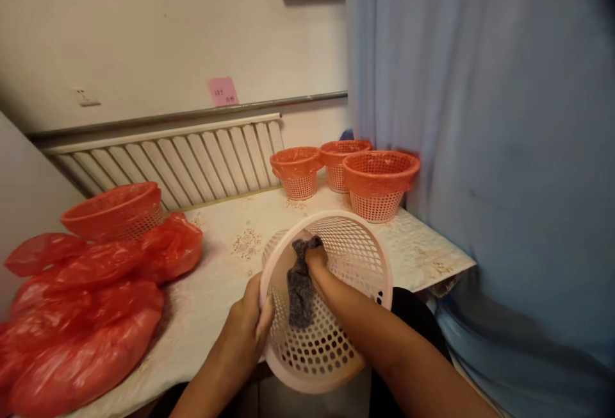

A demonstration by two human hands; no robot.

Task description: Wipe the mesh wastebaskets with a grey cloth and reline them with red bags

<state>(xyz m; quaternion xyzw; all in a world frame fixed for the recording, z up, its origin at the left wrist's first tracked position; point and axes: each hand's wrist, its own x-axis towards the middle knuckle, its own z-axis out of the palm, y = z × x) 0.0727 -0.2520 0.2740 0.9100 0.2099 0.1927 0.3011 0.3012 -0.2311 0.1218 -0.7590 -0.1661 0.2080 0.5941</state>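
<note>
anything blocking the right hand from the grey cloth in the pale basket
Nothing visible does: the right hand reaches through the open mouth of the pale basket and touches the grey cloth. The left hand grips the rim at one side, apart from the cloth.

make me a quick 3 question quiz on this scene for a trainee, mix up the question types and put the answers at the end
1. Multiple choice: inside the pale basket, what is the right grip on?
a) a pink note
b) a dark grey cloth
c) a red bag
2. True or false: the left grip holds the pale basket at its rim.
3. Count: how many red-topped baskets stand grouped near the blue curtain?

Key:
1. b
2. True
3. Three
</note>
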